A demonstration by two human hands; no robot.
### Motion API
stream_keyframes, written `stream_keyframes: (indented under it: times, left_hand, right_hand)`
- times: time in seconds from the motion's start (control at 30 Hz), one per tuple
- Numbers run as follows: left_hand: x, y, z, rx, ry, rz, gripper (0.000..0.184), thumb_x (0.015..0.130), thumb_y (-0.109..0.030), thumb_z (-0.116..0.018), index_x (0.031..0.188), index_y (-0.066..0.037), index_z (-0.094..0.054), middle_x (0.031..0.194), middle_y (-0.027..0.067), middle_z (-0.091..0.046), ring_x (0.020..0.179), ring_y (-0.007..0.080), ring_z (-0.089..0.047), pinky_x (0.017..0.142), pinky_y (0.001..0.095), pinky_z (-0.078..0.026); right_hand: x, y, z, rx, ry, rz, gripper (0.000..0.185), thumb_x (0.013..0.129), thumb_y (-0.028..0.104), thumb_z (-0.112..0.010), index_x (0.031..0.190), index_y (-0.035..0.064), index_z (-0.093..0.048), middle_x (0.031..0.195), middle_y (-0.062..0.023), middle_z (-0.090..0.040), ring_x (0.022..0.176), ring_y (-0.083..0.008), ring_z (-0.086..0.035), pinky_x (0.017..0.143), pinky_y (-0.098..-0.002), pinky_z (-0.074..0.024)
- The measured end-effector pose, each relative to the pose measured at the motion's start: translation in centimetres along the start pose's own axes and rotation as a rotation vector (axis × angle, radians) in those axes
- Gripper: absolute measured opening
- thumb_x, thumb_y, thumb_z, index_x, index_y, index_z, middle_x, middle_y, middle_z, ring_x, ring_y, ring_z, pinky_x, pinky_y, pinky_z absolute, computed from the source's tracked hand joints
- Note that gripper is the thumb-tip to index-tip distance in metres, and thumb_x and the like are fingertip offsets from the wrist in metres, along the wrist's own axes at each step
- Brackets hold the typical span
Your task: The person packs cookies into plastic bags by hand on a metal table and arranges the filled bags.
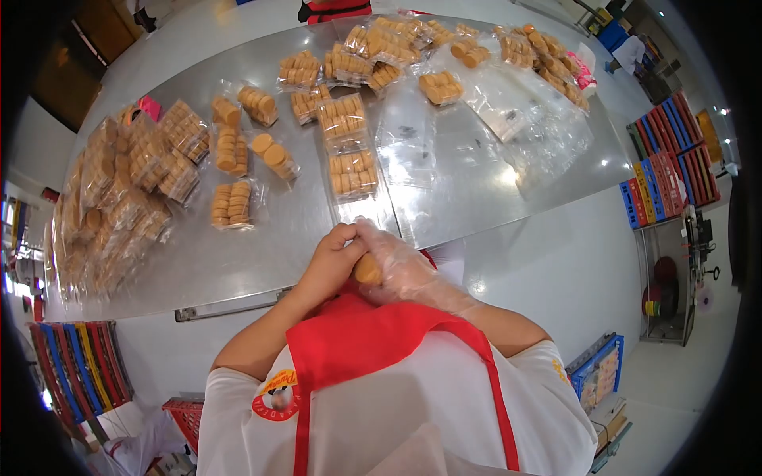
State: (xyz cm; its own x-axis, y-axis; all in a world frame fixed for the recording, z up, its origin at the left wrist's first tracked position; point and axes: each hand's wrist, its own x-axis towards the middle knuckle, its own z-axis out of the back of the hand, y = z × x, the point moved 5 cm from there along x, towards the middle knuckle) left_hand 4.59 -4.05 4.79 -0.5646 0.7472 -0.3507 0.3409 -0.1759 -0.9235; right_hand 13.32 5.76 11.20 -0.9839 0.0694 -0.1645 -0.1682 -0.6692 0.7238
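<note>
Biscuit (367,270) is just below the centre of the frame, in the curled, gloved right hand (409,270). Left hand (332,258) bends beside it; what it grips, I cannot tell. Probably light but brittle, the biscuit suits gentle holding by its rim.

The single camera sits on the person's head, looking forward and steeply down over the red apron (361,341), which lies nearest. The left hand (337,255) and right hand (401,266) are close, around mid-view. Beyond them the metal table (290,226) spreads left and right, with floor (210,33) on its far side.
</note>
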Motion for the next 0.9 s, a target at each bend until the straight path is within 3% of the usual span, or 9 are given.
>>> stream_keyframes:
  times: [0.07, 0.17, 0.27, 0.37, 0.5, 0.57, 0.67, 0.8, 0.9]
  left_hand:
    - [-1.1, -2.2, -0.7, -0.011, 0.011, 0.075, 0.02, 0.097, -0.014, -0.056, 0.112, -0.005, -0.064, 0.101, 0.0064, -0.064, 0.079, 0.0125, -0.064, 0.068, 0.0272, -0.055]
    - [-1.5, -3.9, -0.9, 0.203, -0.075, -0.185, 0.018, 0.096, -0.017, -0.057, 0.104, -0.004, -0.068, 0.114, 0.0088, -0.06, 0.087, 0.0172, -0.062, 0.072, 0.0316, -0.054]
    - [-2.4, -6.7, -2.9, 1.17, 0.011, -0.985, 0.019, 0.089, -0.016, -0.06, 0.099, -0.002, -0.069, 0.125, 0.0103, -0.054, 0.099, 0.0255, -0.058, 0.079, 0.0375, -0.052]
    - [-1.4, -6.2, -4.2, 1.728, 0.111, -1.177, 0.024, 0.08, -0.017, -0.063, 0.096, -0.001, -0.07, 0.125, 0.0115, -0.055, 0.1, 0.0311, -0.054, 0.081, 0.0396, -0.049]
    - [0.9, -4.8, -4.4, 2.002, 0.145, -0.94, 0.03, 0.076, -0.019, -0.064, 0.099, -0.002, -0.07, 0.131, 0.0143, -0.051, 0.093, 0.0277, -0.054, 0.071, 0.0347, -0.049]
    - [1.9, -4.8, -3.9, 2.08, 0.184, -0.81, 0.034, 0.077, -0.019, -0.064, 0.105, -0.002, -0.069, 0.134, 0.0157, -0.049, 0.091, 0.0265, -0.054, 0.066, 0.0325, -0.049]
    - [2.4, -6.0, -3.9, 2.201, 0.151, -0.905, 0.043, 0.079, -0.021, -0.064, 0.117, -0.001, -0.065, 0.138, 0.0169, -0.046, 0.085, 0.0245, -0.056, 0.06, 0.0306, -0.049]
    - [2.9, -6.8, -4.6, 2.236, 0.246, -0.868, 0.05, 0.081, -0.023, -0.064, 0.126, 0.0, -0.061, 0.146, 0.0199, -0.041, 0.077, 0.0216, -0.059, 0.058, 0.0297, -0.051]
    - [3.3, -7.0, -5.1, 2.138, 0.332, -0.852, 0.053, 0.081, -0.021, -0.064, 0.128, 0.003, -0.058, 0.15, 0.0227, -0.037, 0.076, 0.0223, -0.062, 0.06, 0.0315, -0.054]
  right_hand:
    - [-0.8, -1.6, 0.3, 0.398, -0.07, -0.047, 0.085, 0.081, 0.013, -0.076, 0.148, -0.002, -0.028, 0.124, -0.0238, -0.059, 0.114, -0.0371, -0.061, 0.1, -0.0474, -0.0473]
    - [-2.9, -4.7, -0.3, 1.228, -0.201, -0.17, 0.07, 0.086, 0.007, -0.069, 0.145, -0.004, -0.033, 0.124, -0.015, -0.058, 0.116, -0.0272, -0.06, 0.1, -0.0412, -0.0517]
    - [-3.7, -6.8, -0.3, 1.632, -0.178, -0.235, 0.065, 0.088, 0.008, -0.066, 0.143, -0.0044, -0.034, 0.124, -0.0165, -0.058, 0.116, -0.0287, -0.06, 0.099, -0.0434, -0.0538]
    - [-4.1, -7.1, -1.0, 1.79, -0.116, -0.335, 0.054, 0.09, 0.011, -0.064, 0.136, -0.0046, -0.041, 0.124, -0.0189, -0.056, 0.111, -0.0311, -0.062, 0.097, -0.0451, -0.0551]
    - [-2.9, -6.7, -2.4, 1.775, 0.021, -0.367, 0.049, 0.091, 0.014, -0.063, 0.131, -0.0059, -0.044, 0.121, -0.0195, -0.057, 0.105, -0.0316, -0.064, 0.094, -0.0449, -0.0554]
    - [-1.5, -7.0, -2.5, 1.763, 0.082, -0.277, 0.048, 0.091, 0.014, -0.06, 0.131, -0.0067, -0.044, 0.119, -0.0191, -0.059, 0.104, -0.0314, -0.065, 0.092, -0.0442, -0.0556]
    - [-0.6, -6.5, -1.9, 1.753, 0.069, -0.223, 0.044, 0.093, 0.013, -0.057, 0.13, -0.0068, -0.045, 0.116, -0.0184, -0.061, 0.102, -0.0307, -0.066, 0.089, -0.0427, -0.0562]
    - [0.6, -6.3, -2.2, 1.765, -0.007, -0.186, 0.041, 0.093, 0.01, -0.054, 0.129, -0.0065, -0.046, 0.116, -0.018, -0.061, 0.101, -0.0299, -0.066, 0.086, -0.0414, -0.0569]
    - [1.8, -7.8, -2.5, 1.784, -0.191, -0.149, 0.043, 0.094, 0.009, -0.053, 0.132, -0.0057, -0.041, 0.121, -0.0187, -0.058, 0.107, -0.03, -0.064, 0.092, -0.046, -0.0566]
